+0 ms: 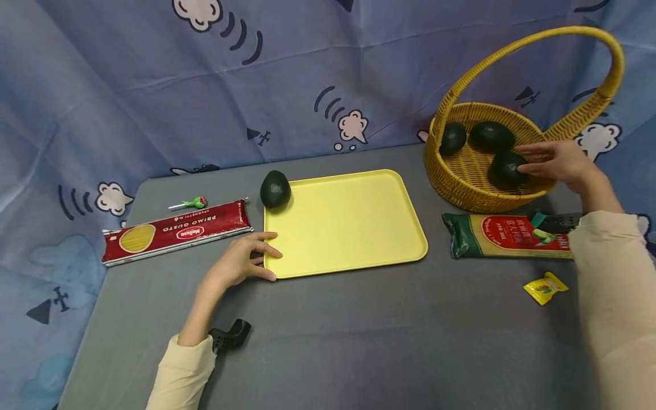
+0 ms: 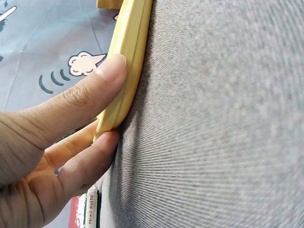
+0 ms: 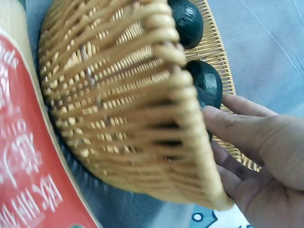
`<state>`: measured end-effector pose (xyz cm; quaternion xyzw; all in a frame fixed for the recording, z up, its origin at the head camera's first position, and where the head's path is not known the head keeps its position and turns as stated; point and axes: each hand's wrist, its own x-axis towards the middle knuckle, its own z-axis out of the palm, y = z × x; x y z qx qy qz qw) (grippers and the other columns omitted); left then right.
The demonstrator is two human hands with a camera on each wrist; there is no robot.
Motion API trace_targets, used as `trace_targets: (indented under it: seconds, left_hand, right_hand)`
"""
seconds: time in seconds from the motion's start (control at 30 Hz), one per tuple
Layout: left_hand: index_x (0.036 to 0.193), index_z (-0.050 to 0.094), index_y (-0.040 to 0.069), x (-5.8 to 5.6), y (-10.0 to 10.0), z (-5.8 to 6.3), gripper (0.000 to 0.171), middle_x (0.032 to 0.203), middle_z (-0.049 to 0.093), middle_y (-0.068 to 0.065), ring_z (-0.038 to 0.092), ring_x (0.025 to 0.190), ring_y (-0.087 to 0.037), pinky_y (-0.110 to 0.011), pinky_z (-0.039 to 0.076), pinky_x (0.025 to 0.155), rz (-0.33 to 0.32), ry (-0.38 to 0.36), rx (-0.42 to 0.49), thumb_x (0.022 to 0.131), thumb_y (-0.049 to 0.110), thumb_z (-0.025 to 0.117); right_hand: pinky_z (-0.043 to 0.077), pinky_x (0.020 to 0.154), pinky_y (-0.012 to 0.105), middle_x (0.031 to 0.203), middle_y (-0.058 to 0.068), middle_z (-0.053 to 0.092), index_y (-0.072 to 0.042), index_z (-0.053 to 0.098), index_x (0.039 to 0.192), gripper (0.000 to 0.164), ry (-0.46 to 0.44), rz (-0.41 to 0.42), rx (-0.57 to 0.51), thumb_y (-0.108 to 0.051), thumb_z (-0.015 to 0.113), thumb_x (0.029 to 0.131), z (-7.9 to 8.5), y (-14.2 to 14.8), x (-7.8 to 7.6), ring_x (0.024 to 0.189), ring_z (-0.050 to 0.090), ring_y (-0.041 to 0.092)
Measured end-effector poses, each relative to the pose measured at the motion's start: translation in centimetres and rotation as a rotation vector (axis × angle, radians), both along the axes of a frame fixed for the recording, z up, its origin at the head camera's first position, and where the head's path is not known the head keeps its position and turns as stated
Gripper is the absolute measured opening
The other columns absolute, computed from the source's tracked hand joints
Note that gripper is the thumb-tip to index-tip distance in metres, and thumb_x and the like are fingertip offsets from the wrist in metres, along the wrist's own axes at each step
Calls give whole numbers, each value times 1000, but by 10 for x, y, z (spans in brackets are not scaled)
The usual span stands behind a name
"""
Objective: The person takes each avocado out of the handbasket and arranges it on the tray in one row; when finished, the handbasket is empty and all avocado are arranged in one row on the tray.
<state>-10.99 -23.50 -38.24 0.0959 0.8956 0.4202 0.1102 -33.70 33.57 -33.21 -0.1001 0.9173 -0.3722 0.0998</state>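
Note:
At the near left corner of a yellow tray [image 1: 344, 225], my left hand [image 1: 241, 259] grips the rim. The left wrist view has the thumb [image 2: 112, 71] against the tray's side and other fingers round the corner. My right hand [image 1: 561, 162] reaches into a yellow wicker basket [image 1: 456, 185] and holds a dark green avocado [image 1: 507, 169] between thumb and fingers. The basket's rim hides part of this grip in the right wrist view. Two more avocados lie in the basket, one at the back [image 1: 492, 136] and one at its left [image 1: 452, 139]. Another avocado [image 1: 275, 189] rests on the tray's far left corner.
Left of the tray lie a red spaghetti packet [image 1: 176, 232] and a green lollipop [image 1: 197, 202]. A green and red noodle packet [image 1: 504, 236] lies in front of the basket, with a yellow wrapped candy [image 1: 545, 287] nearer. A patterned blue curtain [image 1: 307, 74] hangs behind the grey table [image 1: 359, 341].

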Motion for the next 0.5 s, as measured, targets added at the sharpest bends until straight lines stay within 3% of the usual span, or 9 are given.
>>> trace_targets:
  seconds: [0.07,0.13,0.2,0.23,0.3,0.4,0.5]
  left_hand:
    - [101,72,-6,0,0,0,36,139,47,-23,45,128,-38,-41,52,92,2,1,-2,68,-2,84]
    - [102,72,-6,0,0,0,36,139,47,-23,44,128,-38,-41,52,92,0,2,-1,68,-2,84]
    - [102,72,-6,0,0,0,36,139,47,-23,44,128,-38,-41,52,92,1,-3,1,68,-2,84]
    - [102,72,-5,0,0,0,37,139,47,-23,44,128,-37,-40,52,92,3,-8,1,68,-2,84]
    - [102,72,-5,1,0,0,37,139,47,-23,44,128,-37,-40,52,91,4,-11,-1,68,-2,84]
    - [102,72,-5,1,-1,0,37,140,47,-22,45,128,-37,-40,53,91,8,-16,-4,68,-1,84]
    - [102,72,-5,0,-1,0,37,140,46,-22,44,128,-38,-41,52,91,14,-25,3,68,-2,84]
  right_hand:
    - [46,60,6,114,8,60,-41,61,119,37,19,-26,18,-16,66,92,-2,-4,1,94,59,10]
    - [42,59,3,128,30,49,-29,58,130,40,23,-43,45,-16,63,93,-3,-7,1,108,54,32]
    - [41,59,3,133,39,39,-16,52,139,46,9,-52,60,-17,62,94,-5,-8,1,115,40,50]
    - [41,59,3,133,41,38,-10,50,140,49,3,-55,63,-19,62,94,-5,-9,0,116,39,52]
    - [43,59,4,134,42,37,-1,44,142,56,-14,-54,63,-21,63,94,-6,-10,-1,116,40,51]
    - [44,59,5,135,40,38,4,42,142,63,-15,-74,75,-27,65,92,-8,-12,-4,103,53,25]
    - [45,59,6,141,38,33,4,37,144,68,-51,-99,65,-32,63,93,-10,-16,-7,100,51,18]
